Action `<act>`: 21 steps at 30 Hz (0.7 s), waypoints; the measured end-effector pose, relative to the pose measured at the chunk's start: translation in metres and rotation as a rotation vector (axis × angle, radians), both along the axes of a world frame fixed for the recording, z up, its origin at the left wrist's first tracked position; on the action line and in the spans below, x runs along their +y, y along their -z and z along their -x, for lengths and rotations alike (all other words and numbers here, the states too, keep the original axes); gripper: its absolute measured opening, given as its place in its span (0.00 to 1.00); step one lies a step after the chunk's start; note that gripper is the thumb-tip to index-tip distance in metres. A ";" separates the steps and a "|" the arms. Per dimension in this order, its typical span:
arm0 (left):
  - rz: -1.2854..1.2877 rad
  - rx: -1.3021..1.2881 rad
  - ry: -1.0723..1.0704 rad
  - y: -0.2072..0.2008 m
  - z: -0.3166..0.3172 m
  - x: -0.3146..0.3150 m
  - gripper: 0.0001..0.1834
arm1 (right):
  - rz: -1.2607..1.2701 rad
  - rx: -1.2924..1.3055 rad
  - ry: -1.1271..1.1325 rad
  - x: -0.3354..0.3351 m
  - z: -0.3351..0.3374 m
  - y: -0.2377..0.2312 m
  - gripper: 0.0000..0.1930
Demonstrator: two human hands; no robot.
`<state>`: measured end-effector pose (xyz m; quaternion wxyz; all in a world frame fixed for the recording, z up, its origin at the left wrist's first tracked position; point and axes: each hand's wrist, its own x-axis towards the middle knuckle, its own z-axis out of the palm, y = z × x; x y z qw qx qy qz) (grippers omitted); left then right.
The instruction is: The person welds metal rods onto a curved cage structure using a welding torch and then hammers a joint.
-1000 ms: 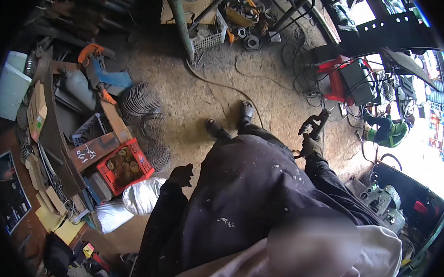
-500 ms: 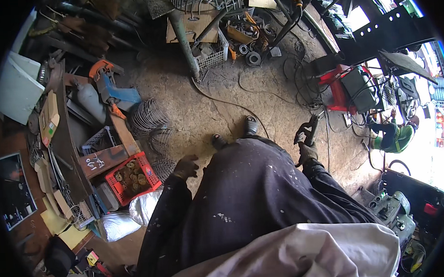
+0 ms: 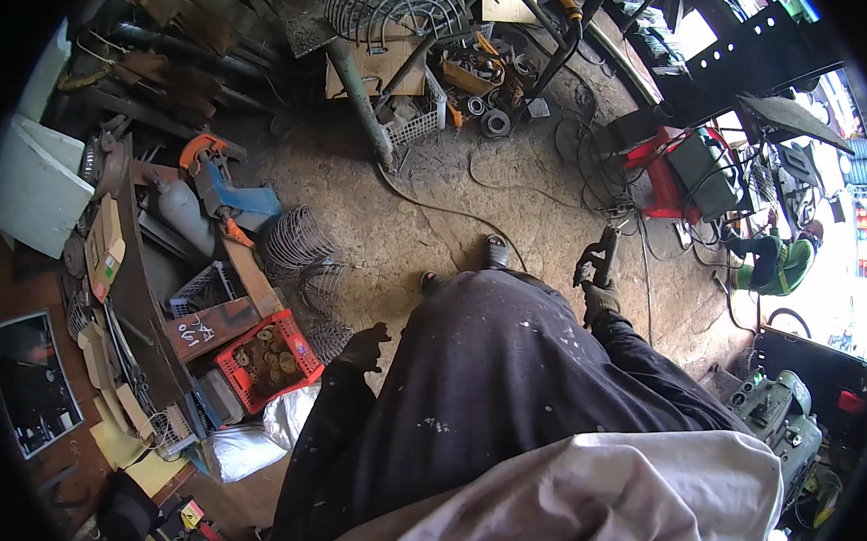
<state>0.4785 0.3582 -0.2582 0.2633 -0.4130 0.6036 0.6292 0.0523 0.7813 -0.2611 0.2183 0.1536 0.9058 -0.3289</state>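
My right hand [image 3: 604, 298], in a dark glove, is closed around a dark pliers-like tool [image 3: 599, 255]. Its jaw end points away from me over the floor. I cannot make out its exact kind. My left hand [image 3: 366, 349], also gloved, hangs beside my dark, paint-flecked clothing with fingers apart and holds nothing. Left of it are wire coils [image 3: 302, 242] and a red plastic basket [image 3: 306, 339] of round brownish metal parts. My feet show in dark sandals [image 3: 496, 250] between the hands.
A cable [image 3: 431, 208] runs across the concrete floor [image 3: 536, 184]. Ahead stands a metal-legged table [image 3: 357, 105] with a wire grille [image 3: 393, 11] on top; a white crate [image 3: 418, 126] of parts sits beneath. A person in green [image 3: 782, 265] crouches at right, near a red chair [image 3: 657, 179].
The surroundings at left sit slightly farther right in view. My left hand has moved little, and my right hand keeps the tool in about the same place.
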 end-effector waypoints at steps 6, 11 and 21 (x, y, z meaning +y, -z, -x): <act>0.773 0.576 0.789 0.030 0.014 -0.019 0.25 | -0.032 -0.018 0.000 -0.022 0.011 -0.003 0.19; 0.094 0.055 -0.323 -0.037 0.064 -0.007 0.16 | 0.026 0.017 0.017 -0.029 0.003 -0.032 0.16; 0.960 0.435 0.988 0.041 0.004 -0.018 0.11 | -0.084 -0.030 -0.036 -0.023 0.007 -0.037 0.21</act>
